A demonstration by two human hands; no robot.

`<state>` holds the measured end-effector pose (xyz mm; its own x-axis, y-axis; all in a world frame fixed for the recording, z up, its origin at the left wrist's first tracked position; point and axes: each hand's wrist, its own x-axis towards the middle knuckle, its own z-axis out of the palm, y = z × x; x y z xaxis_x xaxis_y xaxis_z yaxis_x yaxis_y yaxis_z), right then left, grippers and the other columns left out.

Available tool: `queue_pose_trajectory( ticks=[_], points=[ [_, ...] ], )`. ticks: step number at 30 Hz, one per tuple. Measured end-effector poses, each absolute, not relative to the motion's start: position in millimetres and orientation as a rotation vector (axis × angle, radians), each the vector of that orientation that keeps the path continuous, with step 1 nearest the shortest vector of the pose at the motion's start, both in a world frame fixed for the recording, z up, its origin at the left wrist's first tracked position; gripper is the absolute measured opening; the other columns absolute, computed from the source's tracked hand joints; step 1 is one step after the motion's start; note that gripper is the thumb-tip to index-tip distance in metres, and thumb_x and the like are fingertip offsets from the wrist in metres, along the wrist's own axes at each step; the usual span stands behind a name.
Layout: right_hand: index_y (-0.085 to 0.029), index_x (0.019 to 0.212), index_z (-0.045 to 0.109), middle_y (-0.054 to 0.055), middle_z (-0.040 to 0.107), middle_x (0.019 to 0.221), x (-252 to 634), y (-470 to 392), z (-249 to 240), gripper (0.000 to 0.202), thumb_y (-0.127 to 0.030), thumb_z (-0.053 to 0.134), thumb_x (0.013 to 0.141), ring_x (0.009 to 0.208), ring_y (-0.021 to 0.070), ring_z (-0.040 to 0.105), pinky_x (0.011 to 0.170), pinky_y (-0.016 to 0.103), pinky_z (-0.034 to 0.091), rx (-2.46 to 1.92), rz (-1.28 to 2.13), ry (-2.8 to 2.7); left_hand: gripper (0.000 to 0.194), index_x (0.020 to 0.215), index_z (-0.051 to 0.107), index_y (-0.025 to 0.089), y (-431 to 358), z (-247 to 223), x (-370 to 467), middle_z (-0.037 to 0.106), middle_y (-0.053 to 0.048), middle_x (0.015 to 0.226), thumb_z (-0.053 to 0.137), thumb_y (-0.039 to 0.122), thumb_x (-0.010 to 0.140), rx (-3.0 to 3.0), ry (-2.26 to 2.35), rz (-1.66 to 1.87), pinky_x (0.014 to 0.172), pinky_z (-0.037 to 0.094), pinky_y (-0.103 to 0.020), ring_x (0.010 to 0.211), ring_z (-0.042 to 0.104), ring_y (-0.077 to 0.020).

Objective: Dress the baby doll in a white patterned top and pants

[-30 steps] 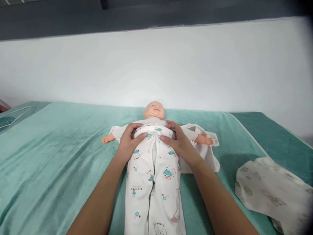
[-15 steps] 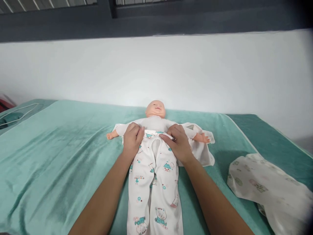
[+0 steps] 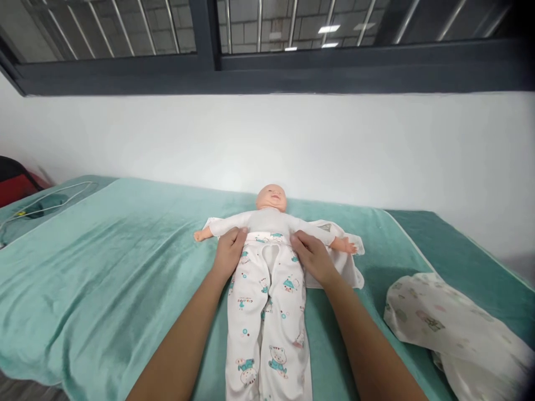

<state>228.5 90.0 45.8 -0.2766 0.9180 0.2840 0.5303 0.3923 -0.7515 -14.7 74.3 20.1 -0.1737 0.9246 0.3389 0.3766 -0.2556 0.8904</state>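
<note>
A baby doll lies on its back, arms spread, its head toward the wall. It wears a white long-sleeved top. White baby pants printed with teal cartoon animals cover its lower body, the waistband at the belly. At the left end of the waistband, my left hand is closed on the pants, thumb on top. My right hand is closed on the opposite end of the waistband. The fingertips of both hands are partly hidden. A white cloth garment spreads out beneath the doll's arm on the right.
A green blanket covers the bed, with a darker green strip at right. A crumpled printed white cloth lies at the right front. White cord and a red and black object are at far left. Behind stands a white wall below a barred window.
The camera view has tilted up, showing more window. Both hands stay at the waistband; the right fingers have shifted outward toward the side of the pants.
</note>
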Motion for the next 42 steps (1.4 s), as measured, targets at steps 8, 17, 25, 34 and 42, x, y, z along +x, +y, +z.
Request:
queue_pose_trajectory(
  ticks=[8, 17, 25, 34, 42],
  points=[
    [-0.025, 0.118, 0.055, 0.005, 0.063, 0.117, 260.9, 53.4, 55.6, 0.054, -0.047, 0.078, 0.073, 0.108, 0.0267, 0.058, 0.088, 0.037, 0.048, -1.118, 1.28, -1.957, 0.042, 0.103, 0.06, 0.021, 35.5, 13.7, -39.8, 0.05, -0.007, 0.124, 0.078, 0.044, 0.073, 1.655, 1.269, 1.21, 0.084, 0.045, -0.031, 0.108, 0.052, -0.0229],
    [-0.023, 0.066, 0.046, 0.001, 0.053, 0.071, 229.5, 40.5, 31.5, 0.014, -0.022, 0.057, 0.074, 0.079, 0.0227, 0.05, 0.079, 0.038, 0.038, -1.229, 0.267, -1.889, 0.02, 0.067, 0.043, 0.022, 40.3, 9.4, -16.6, 0.049, 0.001, 0.071, 0.058, 0.018, 0.079, 2.047, 1.542, 1.548, 0.071, 0.038, -0.031, 0.074, 0.048, -0.0183],
    [-0.024, 0.074, 0.049, -0.004, 0.052, 0.064, 211.8, 46.5, 29.1, 0.006, -0.02, 0.049, 0.069, 0.065, 0.0181, 0.046, 0.062, 0.029, 0.033, -1.435, 0.56, -1.603, 0.021, 0.082, 0.052, 0.022, 62.0, 7.4, -2.9, 0.055, 0.002, 0.076, 0.051, 0.006, 0.069, 1.832, 1.703, 1.474, 0.069, 0.037, -0.028, 0.073, 0.049, -0.0169],
    [-0.024, 0.108, 0.051, -0.004, 0.051, 0.084, 240.7, 38.7, 26.5, 0.042, -0.03, 0.071, 0.072, 0.075, 0.0157, 0.048, 0.066, 0.027, 0.039, -1.148, 1.129, -1.678, 0.017, 0.091, 0.057, 0.021, 35.6, 14.0, -22.5, 0.054, -0.003, 0.099, 0.065, 0.032, 0.083, 1.786, 1.346, 1.277, 0.082, 0.043, -0.03, 0.092, 0.052, -0.0183],
    [-0.022, 0.072, 0.048, -0.006, 0.042, 0.07, 242.1, 30.4, 37.9, 0.033, -0.039, 0.076, 0.07, 0.068, 0.0134, 0.039, 0.061, 0.025, 0.032, -1.248, 1.034, -1.895, 0.03, 0.081, 0.054, 0.02, 9.8, 14.5, -28.1, 0.052, -0.007, 0.11, 0.077, 0.037, 0.074, 1.828, 1.297, 1.203, 0.079, 0.044, -0.03, 0.098, 0.053, -0.0201]
  ],
)
